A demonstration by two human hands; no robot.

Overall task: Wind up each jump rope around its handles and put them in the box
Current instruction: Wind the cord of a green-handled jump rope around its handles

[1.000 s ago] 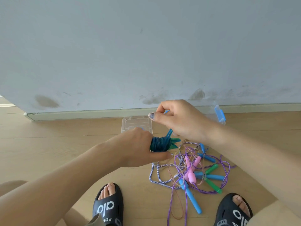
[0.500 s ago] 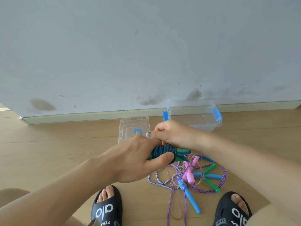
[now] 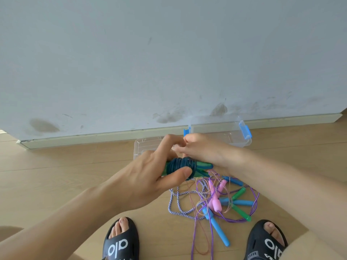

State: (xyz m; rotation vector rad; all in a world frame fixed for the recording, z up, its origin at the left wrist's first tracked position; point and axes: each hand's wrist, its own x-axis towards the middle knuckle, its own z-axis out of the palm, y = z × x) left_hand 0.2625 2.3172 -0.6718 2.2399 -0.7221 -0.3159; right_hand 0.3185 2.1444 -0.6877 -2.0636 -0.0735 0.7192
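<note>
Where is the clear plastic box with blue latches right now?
In the head view, the clear box stands on the floor right of centre against the wall's baseboard, just beyond the right hand.

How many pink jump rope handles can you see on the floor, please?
2: the pink plastic handles lie side by side in the tangled pile of ropes, one left, the other right. More may be hidden.

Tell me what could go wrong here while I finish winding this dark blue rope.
The coil on the dark blue rope may spring loose if the left hand relaxes before the end is tucked. The tangled pile lies just below, so a dropped loose end could snag in it.
</note>
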